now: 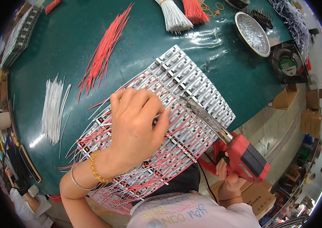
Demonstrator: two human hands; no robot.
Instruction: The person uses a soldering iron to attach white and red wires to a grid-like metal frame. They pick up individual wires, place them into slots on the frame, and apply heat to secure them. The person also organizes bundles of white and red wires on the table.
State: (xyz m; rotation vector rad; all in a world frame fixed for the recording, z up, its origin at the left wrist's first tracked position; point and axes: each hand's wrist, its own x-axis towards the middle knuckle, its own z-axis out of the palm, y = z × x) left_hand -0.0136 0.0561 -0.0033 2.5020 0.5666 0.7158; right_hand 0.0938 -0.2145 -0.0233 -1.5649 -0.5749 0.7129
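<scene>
Circuit-board panel [182,136], frame centre, strung with red and white leads [159,165]. Left grip [136,117], over it: fingers curled, tips hidden; whether pinching, cannot be made out. Right grip [229,176], lower right: wrapped round red soldering gun [244,155], tip near left thumb; a slip could burn skin or melt insulation. Around, green counter [70,30]: white wires [52,110], left; red wires [106,51], upper left; tangled leads obstructing, lower centre; metal dish [243,37], black fan [288,64], upper right.

Middle to lower frame: two hands [136,114], two bracelets [93,166], one soldering gun [246,157]. Left: two loose wire piles [52,110], one red, one white. Top centre: two wire bundles [174,17]. Upper right: one metal bowl [239,26], one fan [288,65].
</scene>
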